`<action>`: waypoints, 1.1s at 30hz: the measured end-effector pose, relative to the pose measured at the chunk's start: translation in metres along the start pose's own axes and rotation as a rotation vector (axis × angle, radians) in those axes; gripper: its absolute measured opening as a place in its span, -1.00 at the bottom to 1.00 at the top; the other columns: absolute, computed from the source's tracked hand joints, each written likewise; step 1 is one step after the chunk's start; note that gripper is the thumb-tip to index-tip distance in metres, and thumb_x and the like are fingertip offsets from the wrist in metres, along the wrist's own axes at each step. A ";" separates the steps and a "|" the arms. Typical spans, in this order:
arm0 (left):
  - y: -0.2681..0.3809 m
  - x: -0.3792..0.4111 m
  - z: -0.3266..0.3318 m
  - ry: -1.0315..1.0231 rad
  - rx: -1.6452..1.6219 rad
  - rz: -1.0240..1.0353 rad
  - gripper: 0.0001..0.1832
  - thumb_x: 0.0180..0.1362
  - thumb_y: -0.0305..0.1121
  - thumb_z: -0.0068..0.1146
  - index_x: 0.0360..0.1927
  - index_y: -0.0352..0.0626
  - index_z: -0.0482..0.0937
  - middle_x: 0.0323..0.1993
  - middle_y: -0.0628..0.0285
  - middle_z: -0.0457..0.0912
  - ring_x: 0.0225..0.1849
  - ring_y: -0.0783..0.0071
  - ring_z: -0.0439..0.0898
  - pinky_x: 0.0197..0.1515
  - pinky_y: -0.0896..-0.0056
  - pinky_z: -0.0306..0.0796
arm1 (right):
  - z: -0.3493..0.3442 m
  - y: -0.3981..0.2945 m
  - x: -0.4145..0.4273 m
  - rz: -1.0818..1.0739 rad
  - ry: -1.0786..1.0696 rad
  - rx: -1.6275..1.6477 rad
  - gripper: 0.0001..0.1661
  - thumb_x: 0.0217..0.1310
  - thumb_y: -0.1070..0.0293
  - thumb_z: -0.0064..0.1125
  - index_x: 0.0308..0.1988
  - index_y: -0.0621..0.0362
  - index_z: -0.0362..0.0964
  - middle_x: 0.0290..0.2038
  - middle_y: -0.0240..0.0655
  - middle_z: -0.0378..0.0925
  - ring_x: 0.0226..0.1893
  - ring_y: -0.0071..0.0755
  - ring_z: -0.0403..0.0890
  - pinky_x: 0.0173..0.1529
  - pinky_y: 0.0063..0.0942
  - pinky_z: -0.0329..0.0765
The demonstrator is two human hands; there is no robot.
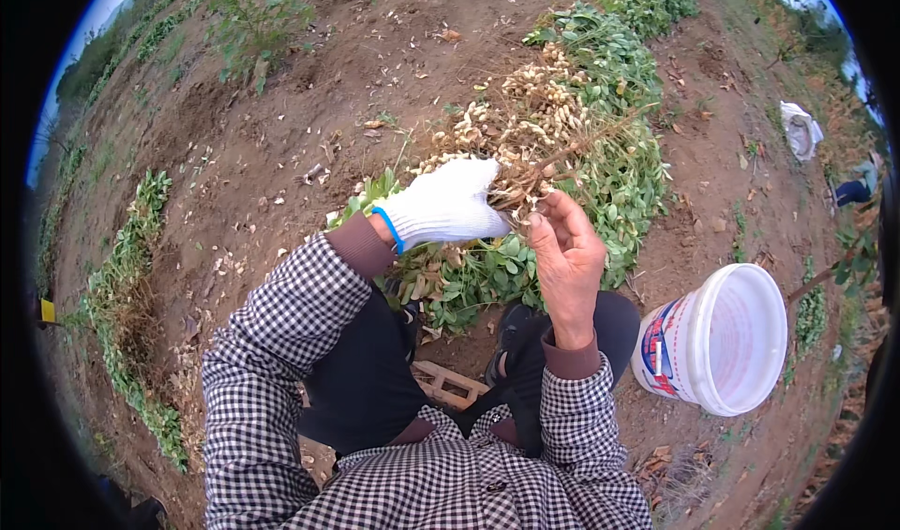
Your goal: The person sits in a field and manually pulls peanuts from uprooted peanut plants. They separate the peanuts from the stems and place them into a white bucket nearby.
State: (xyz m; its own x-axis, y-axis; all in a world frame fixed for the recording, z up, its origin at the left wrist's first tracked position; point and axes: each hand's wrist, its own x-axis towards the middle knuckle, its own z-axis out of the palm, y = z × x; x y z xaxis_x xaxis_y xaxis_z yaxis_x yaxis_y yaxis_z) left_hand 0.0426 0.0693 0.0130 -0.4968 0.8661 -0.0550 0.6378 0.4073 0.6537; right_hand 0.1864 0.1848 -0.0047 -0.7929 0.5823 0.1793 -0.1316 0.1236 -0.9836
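My left hand (450, 199), in a white knit glove with a blue cuff edge, is closed around the root end of an uprooted peanut plant (520, 185). The plant's dry brown stem points up and to the right. At the lower edge of these roots, the thumb and fingers of my bare right hand (569, 249) pinch the plant; whether a pod is between the fingertips is hidden. Just beyond both hands lies a heap of picked peanuts (541, 101), pale and soil-dusted. Green peanut vines (598, 73) run along the right of that heap and curve below my hands.
A white plastic bucket (742, 340) with printing tilts on the soil to my right. Between my feet is a perforated brick (450, 382). More pulled vines (133, 305) lie at left. A white sack (800, 131) and another person (858, 182) are at far right.
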 end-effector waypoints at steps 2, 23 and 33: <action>-0.009 0.000 -0.007 -0.197 -0.395 -0.008 -0.27 -0.10 -0.05 0.28 0.05 -0.42 0.43 -0.11 -0.12 0.58 -0.10 0.17 0.57 -0.04 0.31 0.42 | 0.004 -0.004 0.003 0.006 -0.028 -0.097 -0.63 0.22 0.54 0.13 0.04 0.34 0.39 -0.26 -0.34 0.55 -0.33 -0.60 0.56 -0.27 -0.63 0.54; -0.052 0.015 0.009 -0.266 -0.094 0.653 -0.38 -0.24 -0.74 0.06 0.01 -0.07 0.57 -0.01 0.19 0.60 0.02 0.16 0.51 0.16 0.24 0.32 | -0.011 0.020 0.046 -0.027 -0.090 -0.223 -0.85 0.21 0.52 0.15 -0.19 0.31 0.53 -0.47 -0.36 0.61 -0.49 -0.62 0.60 -0.44 -0.61 0.54; -0.112 -0.058 -0.126 1.267 -0.621 -0.016 -0.77 0.14 -0.53 0.16 -0.10 -0.22 0.53 -0.27 0.37 0.61 -0.22 0.59 0.55 -0.01 0.45 0.45 | -0.031 0.055 0.017 0.240 -0.218 -0.259 -0.75 0.33 0.46 0.03 -0.03 0.29 0.49 -0.36 -0.36 0.60 -0.49 -0.65 0.56 -0.43 -0.69 0.49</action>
State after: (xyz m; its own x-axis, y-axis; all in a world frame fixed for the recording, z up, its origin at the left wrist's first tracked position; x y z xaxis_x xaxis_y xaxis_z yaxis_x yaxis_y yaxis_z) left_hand -0.0736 -0.0631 0.0381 -0.8984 -0.1164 0.4235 0.4324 -0.0659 0.8993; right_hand 0.1845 0.2264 -0.0549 -0.8939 0.4390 -0.0908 0.2048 0.2195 -0.9539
